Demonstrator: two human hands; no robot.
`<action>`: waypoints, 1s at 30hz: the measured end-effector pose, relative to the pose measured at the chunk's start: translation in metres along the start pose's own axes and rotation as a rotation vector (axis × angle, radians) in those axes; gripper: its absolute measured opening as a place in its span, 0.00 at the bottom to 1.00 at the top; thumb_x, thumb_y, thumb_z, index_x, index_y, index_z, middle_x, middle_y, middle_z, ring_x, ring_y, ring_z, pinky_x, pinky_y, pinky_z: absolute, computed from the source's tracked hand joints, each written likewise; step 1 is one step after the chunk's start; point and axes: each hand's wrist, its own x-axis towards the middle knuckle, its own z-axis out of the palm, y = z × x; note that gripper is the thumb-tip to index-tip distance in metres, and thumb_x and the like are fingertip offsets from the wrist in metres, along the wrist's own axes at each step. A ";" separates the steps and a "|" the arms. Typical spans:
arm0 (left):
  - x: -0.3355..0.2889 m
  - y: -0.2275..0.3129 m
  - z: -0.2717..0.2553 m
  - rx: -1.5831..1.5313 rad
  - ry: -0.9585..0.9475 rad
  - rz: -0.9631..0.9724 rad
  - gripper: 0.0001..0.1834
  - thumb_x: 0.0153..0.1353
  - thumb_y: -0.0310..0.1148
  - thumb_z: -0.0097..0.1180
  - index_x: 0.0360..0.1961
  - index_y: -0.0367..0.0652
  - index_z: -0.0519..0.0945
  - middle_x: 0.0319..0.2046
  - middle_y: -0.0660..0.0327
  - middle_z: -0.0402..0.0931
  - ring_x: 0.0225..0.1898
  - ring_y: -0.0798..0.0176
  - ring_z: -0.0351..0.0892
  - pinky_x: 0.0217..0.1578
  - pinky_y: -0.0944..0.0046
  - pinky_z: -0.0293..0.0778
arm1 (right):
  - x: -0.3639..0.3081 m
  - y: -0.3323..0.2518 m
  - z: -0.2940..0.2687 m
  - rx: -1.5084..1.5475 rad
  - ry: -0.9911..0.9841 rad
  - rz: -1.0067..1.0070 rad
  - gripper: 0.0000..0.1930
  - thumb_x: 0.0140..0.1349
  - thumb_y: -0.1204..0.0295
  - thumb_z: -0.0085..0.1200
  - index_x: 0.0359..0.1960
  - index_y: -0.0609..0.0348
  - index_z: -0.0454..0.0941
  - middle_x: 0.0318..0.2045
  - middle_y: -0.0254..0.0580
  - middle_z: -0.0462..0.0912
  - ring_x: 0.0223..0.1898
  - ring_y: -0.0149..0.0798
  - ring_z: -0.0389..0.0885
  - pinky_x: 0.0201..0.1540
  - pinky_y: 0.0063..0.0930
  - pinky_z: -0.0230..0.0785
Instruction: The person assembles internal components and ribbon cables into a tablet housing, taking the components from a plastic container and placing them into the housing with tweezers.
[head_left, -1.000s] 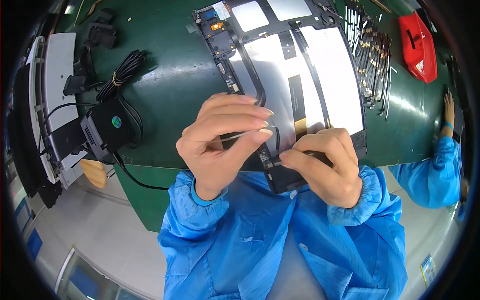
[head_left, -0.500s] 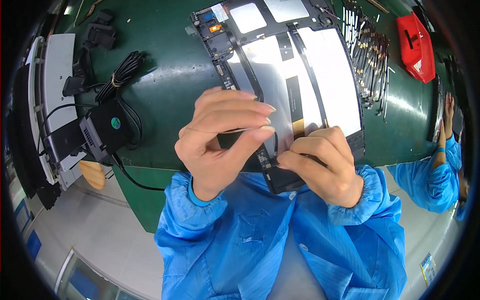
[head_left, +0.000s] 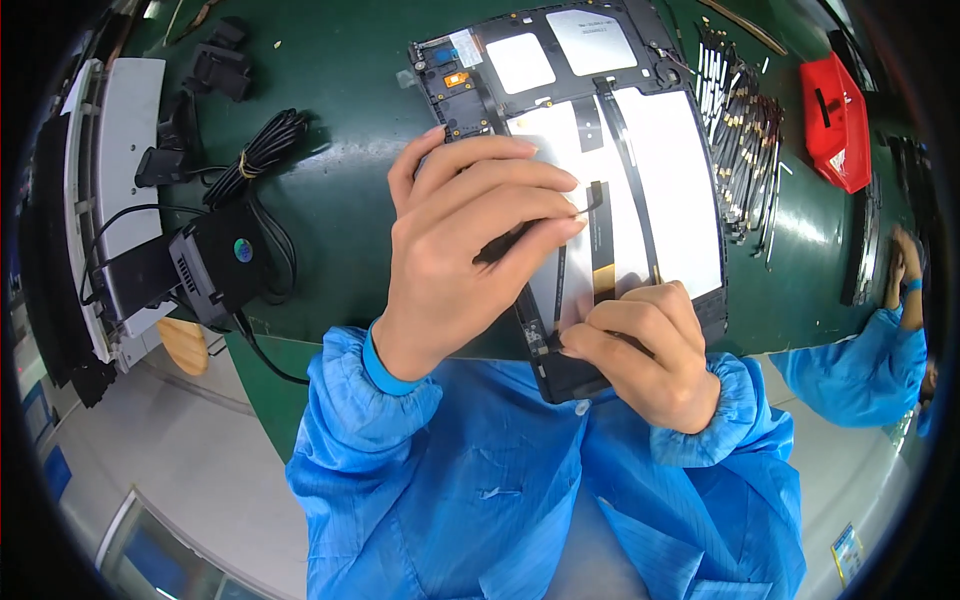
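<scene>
A tablet-like device (head_left: 672, 170) lies opened on the green table, with silvery battery panels and black flat cables showing. My left hand (head_left: 470, 240) is over its left side, thumb and index finger pinched together. A thin dark strip (head_left: 599, 196) sticks out past these fingertips; the rest of it is hidden. By the lower edge of the device, my right hand (head_left: 650, 350) is closed with curled fingers. Its thumb and index tip are at the lower end of a narrow black flat cable (head_left: 560, 285); what they grip is hidden.
At left sit a black boxy device (head_left: 215, 255), a bundled black cable (head_left: 255, 150) and a grey-white rail (head_left: 135, 180). Many loose flat cables (head_left: 740, 140) are piled right of the tablet, near a red bin (head_left: 836, 120). Another person's hand (head_left: 905, 265) is at the far right.
My left hand has moved up and right over the tablet; a thin pale line at its fingers no longer shows, and a dark strip now does. My right hand stays at the lower edge.
</scene>
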 end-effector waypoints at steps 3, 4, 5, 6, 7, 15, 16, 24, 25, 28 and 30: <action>0.000 0.000 0.001 0.011 -0.003 -0.005 0.05 0.42 0.26 0.68 0.22 0.45 0.82 0.32 0.68 0.83 0.46 0.62 0.76 0.58 0.54 0.54 | 0.001 0.000 -0.001 -0.005 -0.002 0.001 0.13 0.39 0.73 0.59 0.31 0.60 0.80 0.34 0.35 0.77 0.35 0.35 0.74 0.32 0.27 0.65; 0.000 0.000 0.001 0.011 -0.003 -0.006 0.05 0.42 0.26 0.68 0.22 0.45 0.82 0.32 0.68 0.83 0.46 0.62 0.76 0.58 0.54 0.54 | 0.001 0.000 -0.001 -0.002 -0.003 -0.001 0.13 0.38 0.73 0.59 0.31 0.60 0.80 0.34 0.35 0.77 0.34 0.35 0.74 0.32 0.27 0.65; 0.000 0.000 0.001 0.007 -0.005 -0.012 0.05 0.42 0.26 0.68 0.22 0.45 0.83 0.32 0.67 0.83 0.46 0.62 0.76 0.58 0.54 0.54 | 0.001 0.001 -0.001 0.000 -0.003 -0.001 0.13 0.38 0.73 0.59 0.31 0.60 0.80 0.34 0.35 0.77 0.34 0.35 0.74 0.32 0.26 0.65; 0.001 0.000 0.001 0.004 -0.008 -0.017 0.05 0.41 0.26 0.68 0.21 0.45 0.83 0.32 0.67 0.83 0.46 0.62 0.76 0.58 0.55 0.54 | 0.001 0.001 -0.001 0.000 -0.002 0.003 0.13 0.38 0.73 0.59 0.31 0.60 0.80 0.34 0.35 0.77 0.34 0.35 0.74 0.32 0.26 0.65; 0.001 0.000 0.001 0.002 -0.011 -0.016 0.05 0.41 0.26 0.68 0.21 0.45 0.83 0.32 0.67 0.83 0.46 0.62 0.76 0.58 0.55 0.54 | 0.000 0.001 0.000 0.000 0.005 0.005 0.13 0.38 0.73 0.59 0.31 0.60 0.81 0.35 0.35 0.77 0.34 0.34 0.74 0.32 0.26 0.65; 0.004 0.003 -0.003 0.047 -0.060 -0.023 0.06 0.40 0.26 0.69 0.22 0.44 0.83 0.32 0.66 0.83 0.46 0.60 0.76 0.53 0.57 0.59 | -0.002 -0.002 0.001 -0.052 0.016 0.021 0.12 0.39 0.71 0.59 0.30 0.58 0.81 0.37 0.34 0.79 0.33 0.33 0.72 0.31 0.25 0.64; 0.004 0.003 -0.003 0.045 -0.064 -0.023 0.06 0.40 0.26 0.69 0.22 0.44 0.83 0.32 0.66 0.83 0.46 0.60 0.76 0.53 0.57 0.59 | 0.000 -0.003 0.000 -0.055 0.016 0.034 0.11 0.40 0.71 0.60 0.29 0.57 0.81 0.39 0.33 0.80 0.32 0.33 0.71 0.31 0.25 0.65; 0.006 0.006 -0.003 0.047 -0.077 -0.064 0.07 0.40 0.26 0.69 0.23 0.46 0.84 0.32 0.67 0.83 0.46 0.61 0.76 0.55 0.57 0.57 | 0.002 -0.005 -0.008 -0.028 -0.094 0.059 0.10 0.44 0.72 0.59 0.30 0.57 0.83 0.46 0.37 0.82 0.33 0.33 0.66 0.34 0.22 0.64; 0.005 0.005 -0.002 0.047 -0.075 -0.064 0.07 0.40 0.26 0.69 0.23 0.46 0.84 0.32 0.67 0.83 0.46 0.61 0.76 0.55 0.57 0.57 | 0.002 -0.006 -0.008 -0.028 -0.098 0.076 0.10 0.44 0.71 0.59 0.30 0.58 0.83 0.46 0.37 0.82 0.33 0.33 0.67 0.34 0.22 0.64; 0.000 0.001 -0.001 0.014 -0.038 -0.042 0.07 0.41 0.26 0.70 0.24 0.47 0.84 0.32 0.67 0.83 0.46 0.62 0.76 0.56 0.56 0.56 | 0.004 -0.006 -0.009 -0.029 -0.110 0.084 0.10 0.44 0.71 0.59 0.30 0.58 0.83 0.46 0.36 0.82 0.34 0.34 0.67 0.34 0.23 0.65; 0.000 0.000 -0.001 -0.008 -0.034 -0.032 0.08 0.40 0.26 0.70 0.24 0.48 0.84 0.31 0.67 0.83 0.46 0.63 0.76 0.57 0.56 0.55 | 0.004 -0.007 -0.010 -0.035 -0.117 0.084 0.10 0.44 0.71 0.59 0.30 0.58 0.83 0.46 0.36 0.82 0.34 0.34 0.68 0.34 0.23 0.65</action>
